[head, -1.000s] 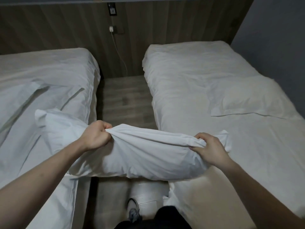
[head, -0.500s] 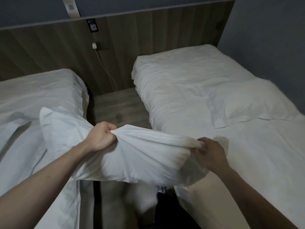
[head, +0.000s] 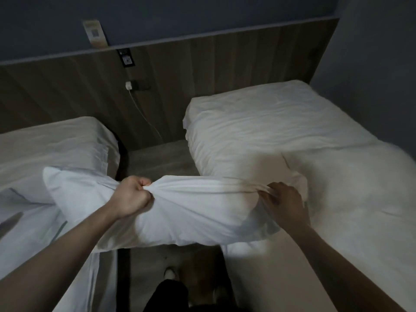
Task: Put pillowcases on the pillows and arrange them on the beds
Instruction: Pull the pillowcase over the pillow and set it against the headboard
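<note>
A white pillow in its pillowcase point(head: 193, 215) hangs across the gap between two beds. My left hand point(head: 131, 197) grips a bunch of the case's upper edge in a fist. My right hand point(head: 284, 201) pinches the same edge further right, fingers curled into the cloth. The pillow's left corner lies over the left bed point(head: 51, 143). A second cased pillow point(head: 351, 176) lies blurred on the right bed point(head: 258, 122), just beyond my right hand.
A wooden headboard panel point(head: 202, 70) runs behind both beds, with a socket and a white charger cable point(head: 144, 115) hanging into the aisle. A dark wall point(head: 373, 64) borders the right bed. My legs and a shoe point(head: 170, 273) stand on the aisle floor.
The view has tilted up toward the headboard wall. Both hands keep their grip and have carried the pillow slightly right, nearer the pillow on the right bed.
</note>
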Action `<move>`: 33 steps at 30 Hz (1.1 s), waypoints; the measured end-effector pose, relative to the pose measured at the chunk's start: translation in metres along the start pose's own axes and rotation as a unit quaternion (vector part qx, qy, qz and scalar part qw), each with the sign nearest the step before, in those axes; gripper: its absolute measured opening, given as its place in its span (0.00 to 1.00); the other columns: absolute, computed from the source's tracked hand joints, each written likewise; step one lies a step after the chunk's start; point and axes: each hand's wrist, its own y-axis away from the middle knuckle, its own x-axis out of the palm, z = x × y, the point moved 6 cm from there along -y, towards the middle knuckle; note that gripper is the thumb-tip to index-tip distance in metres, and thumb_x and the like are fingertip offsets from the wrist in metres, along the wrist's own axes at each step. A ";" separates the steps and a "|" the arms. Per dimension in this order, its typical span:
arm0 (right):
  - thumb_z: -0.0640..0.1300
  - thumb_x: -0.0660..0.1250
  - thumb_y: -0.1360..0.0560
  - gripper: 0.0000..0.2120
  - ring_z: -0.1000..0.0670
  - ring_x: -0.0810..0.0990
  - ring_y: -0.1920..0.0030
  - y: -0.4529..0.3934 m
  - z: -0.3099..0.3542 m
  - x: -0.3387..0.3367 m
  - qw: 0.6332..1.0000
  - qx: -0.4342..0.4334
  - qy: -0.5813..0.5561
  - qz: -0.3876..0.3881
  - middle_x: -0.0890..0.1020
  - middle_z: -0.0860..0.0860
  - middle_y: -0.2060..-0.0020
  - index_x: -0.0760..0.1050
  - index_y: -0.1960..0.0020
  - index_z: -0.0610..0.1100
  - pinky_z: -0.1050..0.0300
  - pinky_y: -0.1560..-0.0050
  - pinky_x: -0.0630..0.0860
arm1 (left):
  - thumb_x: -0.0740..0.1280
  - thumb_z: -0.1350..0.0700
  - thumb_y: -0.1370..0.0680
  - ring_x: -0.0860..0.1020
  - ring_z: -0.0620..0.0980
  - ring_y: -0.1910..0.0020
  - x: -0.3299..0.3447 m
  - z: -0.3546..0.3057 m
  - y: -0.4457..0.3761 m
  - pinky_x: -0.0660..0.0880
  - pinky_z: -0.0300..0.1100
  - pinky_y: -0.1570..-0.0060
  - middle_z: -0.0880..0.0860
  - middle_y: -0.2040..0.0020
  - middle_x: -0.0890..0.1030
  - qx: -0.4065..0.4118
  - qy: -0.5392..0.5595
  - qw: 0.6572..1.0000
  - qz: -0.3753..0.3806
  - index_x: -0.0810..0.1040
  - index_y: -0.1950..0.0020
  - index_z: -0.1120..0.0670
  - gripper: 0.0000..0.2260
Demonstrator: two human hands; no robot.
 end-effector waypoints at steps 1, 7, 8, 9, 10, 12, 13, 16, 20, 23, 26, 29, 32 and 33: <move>0.61 0.63 0.24 0.18 0.41 0.81 0.64 -0.017 0.001 0.004 1.000 -0.004 0.003 -0.008 0.79 0.49 0.68 0.75 0.63 0.48 0.51 0.65 0.71 | 0.65 0.71 0.36 0.68 0.46 0.75 -0.003 -0.001 -0.018 0.61 0.40 0.73 0.50 0.76 0.69 -0.003 0.004 1.000 0.000 0.70 0.71 0.62 0.07; 0.63 0.63 0.23 0.20 0.38 0.82 0.63 -0.102 0.003 0.039 0.999 0.000 -0.004 -0.032 0.79 0.48 0.67 0.75 0.61 0.48 0.47 0.63 0.75 | 0.63 0.71 0.37 0.66 0.46 0.76 -0.021 -0.003 -0.129 0.60 0.40 0.71 0.49 0.76 0.67 0.008 0.023 0.999 0.025 0.66 0.71 0.62 0.08; 0.66 0.60 0.22 0.22 0.38 0.82 0.62 -0.116 0.004 0.048 1.000 0.003 0.006 -0.031 0.79 0.48 0.67 0.75 0.61 0.48 0.47 0.63 0.75 | 0.63 0.71 0.36 0.65 0.45 0.76 -0.024 -0.002 -0.149 0.59 0.40 0.71 0.48 0.77 0.67 0.012 0.026 0.999 0.031 0.66 0.72 0.60 0.10; 0.68 0.58 0.22 0.25 0.39 0.82 0.62 -0.129 0.005 0.057 0.999 0.008 0.020 -0.033 0.80 0.48 0.67 0.76 0.61 0.48 0.47 0.63 0.75 | 0.63 0.72 0.36 0.65 0.44 0.76 -0.028 -0.002 -0.169 0.59 0.40 0.71 0.47 0.77 0.67 0.015 0.030 0.999 0.038 0.66 0.73 0.58 0.12; 0.67 0.58 0.22 0.24 0.39 0.82 0.62 -0.141 0.008 0.063 0.999 0.019 0.027 -0.038 0.81 0.47 0.66 0.77 0.61 0.49 0.47 0.63 0.75 | 0.63 0.72 0.35 0.66 0.44 0.76 -0.032 -0.002 -0.188 0.60 0.39 0.71 0.46 0.77 0.67 0.018 0.035 0.998 0.047 0.66 0.75 0.56 0.14; 0.60 0.65 0.24 0.16 0.39 0.83 0.60 -0.166 0.017 0.071 0.997 0.058 0.026 -0.053 0.84 0.47 0.63 0.81 0.58 0.48 0.48 0.60 0.77 | 0.63 0.72 0.35 0.66 0.43 0.77 -0.041 0.000 -0.227 0.59 0.39 0.72 0.46 0.77 0.67 0.027 0.039 0.997 0.063 0.67 0.76 0.54 0.16; 0.57 0.66 0.25 0.13 0.40 0.83 0.59 -0.177 0.023 0.074 0.996 0.074 0.017 -0.052 0.84 0.48 0.62 0.82 0.57 0.48 0.48 0.57 0.77 | 0.63 0.72 0.36 0.65 0.44 0.77 -0.046 0.002 -0.246 0.59 0.39 0.71 0.46 0.77 0.67 0.030 0.038 0.996 0.073 0.66 0.77 0.53 0.16; 0.54 0.67 0.25 0.11 0.41 0.82 0.58 -0.209 0.038 0.084 0.995 0.087 0.012 -0.054 0.85 0.50 0.61 0.82 0.55 0.49 0.48 0.53 0.75 | 0.63 0.72 0.36 0.66 0.44 0.76 -0.060 -0.002 -0.302 0.60 0.41 0.69 0.47 0.77 0.67 0.048 0.047 0.993 0.099 0.65 0.76 0.53 0.16; 0.57 0.64 0.26 0.14 0.40 0.81 0.58 -0.253 0.034 0.098 0.989 0.131 0.019 -0.069 0.84 0.48 0.61 0.82 0.56 0.48 0.47 0.52 0.76 | 0.63 0.71 0.34 0.69 0.47 0.74 -0.069 -0.014 -0.365 0.63 0.42 0.67 0.49 0.76 0.69 0.067 0.041 0.988 0.130 0.67 0.75 0.55 0.15; 0.57 0.63 0.26 0.13 0.39 0.80 0.59 -0.287 0.026 0.106 0.985 0.150 0.023 -0.077 0.82 0.48 0.62 0.80 0.56 0.48 0.46 0.52 0.75 | 0.64 0.70 0.34 0.71 0.48 0.73 -0.071 -0.026 -0.416 0.65 0.42 0.67 0.51 0.75 0.71 0.079 0.030 0.987 0.135 0.70 0.71 0.62 0.07; 0.54 0.65 0.25 0.12 0.38 0.80 0.59 -0.327 0.011 0.114 0.982 0.163 0.033 -0.090 0.83 0.46 0.62 0.81 0.56 0.47 0.47 0.52 0.75 | 0.63 0.69 0.34 0.71 0.46 0.73 -0.069 -0.046 -0.463 0.65 0.41 0.67 0.48 0.75 0.71 0.082 0.025 0.987 0.137 0.71 0.73 0.58 0.09; 0.53 0.66 0.26 0.12 0.36 0.80 0.59 -0.374 -0.007 0.122 0.980 0.167 0.029 -0.100 0.83 0.46 0.62 0.82 0.55 0.46 0.46 0.52 0.74 | 0.62 0.70 0.35 0.68 0.45 0.75 -0.065 -0.068 -0.506 0.62 0.40 0.69 0.46 0.77 0.68 0.077 0.016 0.988 0.131 0.68 0.74 0.57 0.11; 0.55 0.65 0.26 0.14 0.36 0.80 0.60 -0.423 -0.025 0.129 0.981 0.159 0.023 -0.108 0.83 0.45 0.63 0.82 0.55 0.45 0.47 0.52 0.74 | 0.62 0.68 0.37 0.67 0.44 0.78 -0.060 -0.082 -0.546 0.61 0.39 0.72 0.47 0.78 0.68 0.066 0.008 0.991 0.114 0.70 0.70 0.61 0.04; 0.55 0.65 0.27 0.15 0.37 0.80 0.60 -0.439 -0.030 0.131 0.982 0.151 0.016 -0.112 0.82 0.46 0.64 0.82 0.56 0.44 0.48 0.53 0.73 | 0.63 0.66 0.38 0.67 0.44 0.78 -0.060 -0.086 -0.557 0.61 0.38 0.73 0.47 0.79 0.69 0.065 0.010 0.992 0.105 0.72 0.69 0.61 0.01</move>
